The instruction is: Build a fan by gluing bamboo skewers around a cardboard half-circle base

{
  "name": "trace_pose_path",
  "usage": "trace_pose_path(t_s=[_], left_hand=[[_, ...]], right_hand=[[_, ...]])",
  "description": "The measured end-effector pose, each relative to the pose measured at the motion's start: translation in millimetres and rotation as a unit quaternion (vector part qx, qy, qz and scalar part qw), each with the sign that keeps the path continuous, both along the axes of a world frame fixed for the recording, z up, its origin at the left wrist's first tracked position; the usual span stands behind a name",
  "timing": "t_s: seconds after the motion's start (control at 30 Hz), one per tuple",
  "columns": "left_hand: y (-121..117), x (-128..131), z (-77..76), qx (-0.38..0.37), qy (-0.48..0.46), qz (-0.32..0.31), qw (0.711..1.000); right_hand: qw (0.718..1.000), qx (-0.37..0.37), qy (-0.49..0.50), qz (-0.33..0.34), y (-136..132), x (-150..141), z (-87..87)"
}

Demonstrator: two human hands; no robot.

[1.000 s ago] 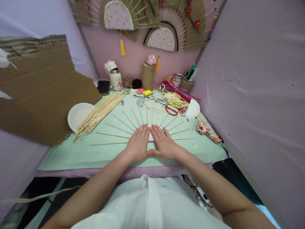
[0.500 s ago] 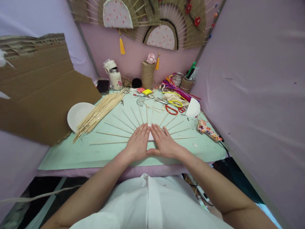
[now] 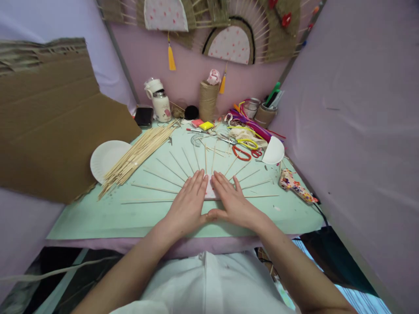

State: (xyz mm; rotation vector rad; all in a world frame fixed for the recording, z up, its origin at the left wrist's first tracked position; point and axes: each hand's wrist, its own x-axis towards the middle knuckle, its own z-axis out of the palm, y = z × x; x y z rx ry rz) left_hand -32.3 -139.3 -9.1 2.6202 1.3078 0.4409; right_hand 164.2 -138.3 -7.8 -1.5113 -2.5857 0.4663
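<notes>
Both my hands lie flat, palms down, on a white piece with pink spots (image 3: 211, 189), which shows only in the gap between them. My left hand (image 3: 188, 203) covers its left part with fingers stretched out. Over its right part rests my right hand (image 3: 234, 200), fingers extended, its thumb touching or nearly touching the left hand. Thin wooden sticks (image 3: 178, 162) fan out from under the hands to the left, away from me and to the right. How the sticks are joined to the piece is hidden beneath my palms.
A bundle of sticks (image 3: 139, 157) lies across a paper plate (image 3: 109, 159) at left, near a large cardboard sheet (image 3: 65, 126). Red-handled scissors (image 3: 241, 153), a half plate (image 3: 273, 150) and a flower-patterned glue gun (image 3: 297, 187) lie right. A twine spool (image 3: 208, 101) stands behind.
My hands have spread slightly apart, so more of the spotted piece shows between them. The right hand sits a little farther right. The whole view has shifted somewhat.
</notes>
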Motion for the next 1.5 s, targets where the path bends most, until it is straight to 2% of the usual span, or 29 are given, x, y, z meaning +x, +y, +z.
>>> trace_pose_path(t_s=[0.13,0.23,0.3,0.37,0.5,0.63,0.8,0.93,1.0,1.07,1.13,1.2,1.27,1.33,1.43,1.5], left_hand=[[-26,-12,7.8,-0.037,-0.127,0.021,0.991],[-49,-18,5.4,-0.111,-0.218,0.049,0.968],[-59,-19,1.4,-0.184,-0.269,0.064,0.943],[-63,-17,-1.8,-0.272,-0.328,0.086,0.901],[-61,-12,-3.5,-0.435,-0.443,0.124,0.774],[-58,-10,-4.0,-0.504,-0.532,0.139,0.665],[-52,-6,-1.7,-0.520,-0.640,0.176,0.537],[-29,6,5.5,-0.478,-0.721,0.142,0.481],[-13,14,10.8,-0.433,-0.764,0.166,0.449],[2,19,16.2,-0.401,-0.802,0.176,0.407],[13,21,20.9,-0.383,-0.829,0.155,0.377],[21,19,24.1,-0.368,-0.846,0.123,0.365],[25,14,25.9,-0.354,-0.858,0.093,0.360],[27,8,26.3,-0.346,-0.865,0.070,0.356],[29,1,24.6,-0.354,-0.867,0.055,0.345],[28,-1,22.2,-0.364,-0.867,0.044,0.338]], right_hand=[[0.999,0.035,0.022,-0.015,9,5,2.6],[0.999,0.038,0.028,-0.014,18,5,2.0],[0.999,0.036,0.037,-0.012,23,3,1.5],[0.998,0.033,0.049,-0.008,26,0,1.6],[0.997,0.030,0.071,-0.009,27,-6,2.4],[0.995,0.044,0.084,-0.012,28,-6,3.4],[0.991,0.096,0.088,-0.011,24,-3,11.8],[0.980,0.177,0.086,-0.007,23,-6,20.6],[0.968,0.234,0.089,-0.006,25,-10,22.5],[0.950,0.296,0.100,-0.009,29,-13,22.0],[0.923,0.361,0.129,-0.018,30,-15,19.0],[0.885,0.420,0.195,-0.037,29,-16,13.0],[0.838,0.447,0.305,-0.065,27,-17,4.5],[0.811,0.393,0.421,-0.102,25,-19,-4.4],[0.794,0.158,0.569,-0.144,29,-23,-11.9],[0.741,0.003,0.657,-0.142,33,-26,-11.1]])
